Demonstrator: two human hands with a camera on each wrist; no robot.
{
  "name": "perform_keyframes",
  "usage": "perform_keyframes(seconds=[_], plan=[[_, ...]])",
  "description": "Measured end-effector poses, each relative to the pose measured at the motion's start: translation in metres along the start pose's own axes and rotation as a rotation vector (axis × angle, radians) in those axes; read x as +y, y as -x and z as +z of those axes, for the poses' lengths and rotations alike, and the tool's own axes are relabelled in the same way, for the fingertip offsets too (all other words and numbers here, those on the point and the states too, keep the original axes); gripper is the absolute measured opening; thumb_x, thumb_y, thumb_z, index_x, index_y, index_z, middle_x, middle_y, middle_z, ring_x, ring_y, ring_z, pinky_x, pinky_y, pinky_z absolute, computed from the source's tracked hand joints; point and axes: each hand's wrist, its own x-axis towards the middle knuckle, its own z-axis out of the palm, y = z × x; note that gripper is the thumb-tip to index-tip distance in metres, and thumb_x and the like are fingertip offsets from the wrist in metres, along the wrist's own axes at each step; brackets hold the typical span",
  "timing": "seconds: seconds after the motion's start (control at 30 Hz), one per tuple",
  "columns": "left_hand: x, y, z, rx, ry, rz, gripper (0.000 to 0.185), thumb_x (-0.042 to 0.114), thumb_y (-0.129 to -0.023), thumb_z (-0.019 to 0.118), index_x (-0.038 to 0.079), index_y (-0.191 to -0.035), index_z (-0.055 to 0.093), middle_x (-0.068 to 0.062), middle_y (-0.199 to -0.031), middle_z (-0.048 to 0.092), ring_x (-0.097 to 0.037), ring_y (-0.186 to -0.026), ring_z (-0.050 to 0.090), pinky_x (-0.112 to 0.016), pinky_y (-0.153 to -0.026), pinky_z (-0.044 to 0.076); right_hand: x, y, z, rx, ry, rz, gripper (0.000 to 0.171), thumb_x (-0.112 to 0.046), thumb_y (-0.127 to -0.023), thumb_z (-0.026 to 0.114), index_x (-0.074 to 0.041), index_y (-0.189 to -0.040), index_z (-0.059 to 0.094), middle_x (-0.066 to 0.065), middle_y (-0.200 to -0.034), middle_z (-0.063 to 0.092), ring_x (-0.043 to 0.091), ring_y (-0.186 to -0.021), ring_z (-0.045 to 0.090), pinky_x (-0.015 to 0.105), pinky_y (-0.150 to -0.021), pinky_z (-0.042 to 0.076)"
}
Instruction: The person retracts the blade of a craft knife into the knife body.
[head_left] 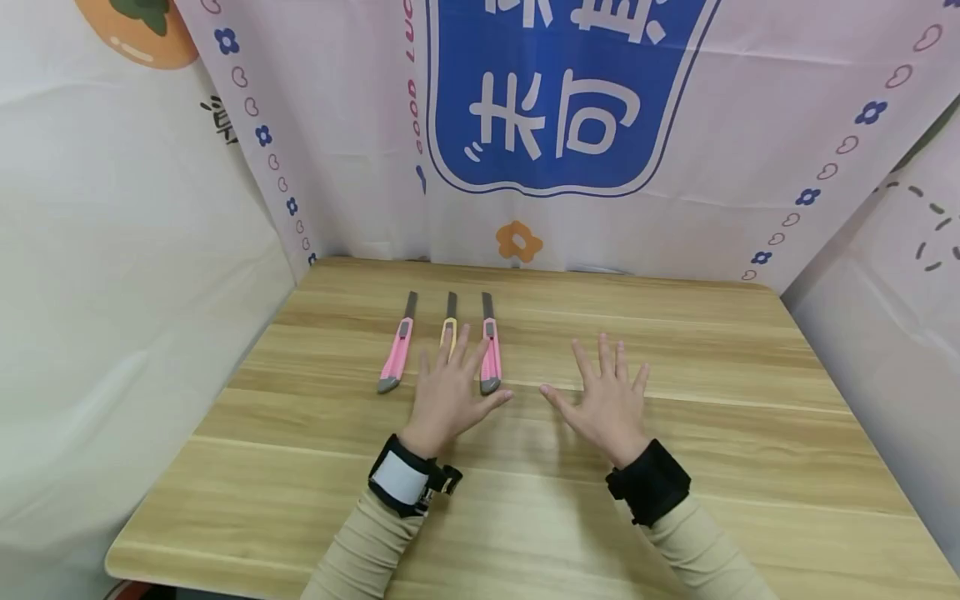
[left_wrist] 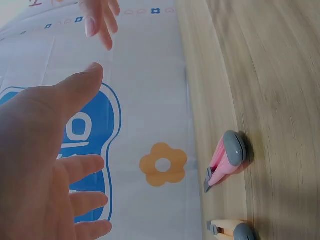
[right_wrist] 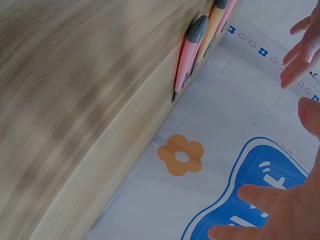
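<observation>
Seems a free-handed ready pose, with left hand (head_left: 448,393) and right hand (head_left: 611,405) spread wide, fingers (head_left: 603,357) splayed, gripping nothing, above the bench (head_left: 735,408) at the centre of the head view. Just left of centre there, lying side by side, blades (head_left: 411,305) toward the top: left pink cutter (head_left: 398,352), yellow cutter (head_left: 452,319) and right pink cutter (head_left: 491,357), the last two partly covered by the left hand in that view. Calling next, most likely, for a lowered hand and a pinch on a coloured handle, clear of the blade. Underneath, pale wood-grain bench, rounded at lower left. Across the top, printed backdrop (head_left: 352,183) with blue panel (head_left: 547,171) and orange flower (head_left: 533,247); at left and right edges, wrinkled whitish sheets (head_left: 112,292)
</observation>
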Motion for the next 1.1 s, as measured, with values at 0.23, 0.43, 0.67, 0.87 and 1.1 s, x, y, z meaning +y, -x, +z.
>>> perform_keyframes(seconds=[0.23,0.43,0.67,0.87,1.1], plan=[[0.001,-0.007,0.008,0.055,0.059,0.041,0.077,0.053,-0.084,0.067,0.011,-0.144,0.043,-0.018,-0.151,0.042,-0.036,-0.137,0.045,-0.056,-0.105,0.046,0.000,-0.005,-0.002,-0.009,-0.070,0.035,0.077,-0.057,-0.094,0.048,-0.009,-0.151,0.029,0.027,-0.157,0.024,0.049,-0.145,0.021,0.076,-0.113,0.011],[0.001,-0.012,0.022,0.068,0.213,0.019,0.070,0.034,-0.083,0.075,-0.002,-0.137,0.049,-0.022,-0.134,0.056,-0.034,-0.121,0.057,-0.045,-0.099,0.053,0.000,-0.006,-0.001,0.021,-0.149,0.060,0.071,-0.048,-0.097,0.050,-0.001,-0.147,0.034,0.032,-0.145,0.043,0.050,-0.132,0.042,0.068,-0.109,0.033],[0.001,-0.020,0.033,0.001,0.322,-0.088,0.068,0.027,-0.083,0.076,-0.005,-0.136,0.048,-0.024,-0.135,0.054,-0.035,-0.122,0.056,-0.044,-0.103,0.050,0.000,-0.011,0.003,0.040,-0.166,0.068,0.066,-0.044,-0.096,0.054,0.003,-0.141,0.041,0.030,-0.139,0.049,0.047,-0.123,0.052,0.058,-0.100,0.047],[0.004,-0.029,0.040,-0.055,0.370,-0.141,0.068,0.024,-0.083,0.075,-0.006,-0.137,0.046,-0.025,-0.136,0.051,-0.034,-0.120,0.056,-0.044,-0.102,0.051,0.001,-0.016,0.005,0.065,-0.213,0.075,0.062,-0.041,-0.095,0.057,0.003,-0.137,0.046,0.029,-0.138,0.051,0.046,-0.123,0.053,0.056,-0.098,0.049],[0.002,-0.040,0.049,-0.062,0.356,-0.215,0.066,0.026,-0.080,0.078,-0.009,-0.129,0.052,-0.027,-0.124,0.053,-0.034,-0.107,0.055,-0.044,-0.091,0.054,-0.001,-0.023,0.005,0.098,-0.256,0.086,0.058,-0.041,-0.097,0.054,0.004,-0.133,0.052,0.030,-0.132,0.057,0.044,-0.116,0.059,0.054,-0.091,0.054]])
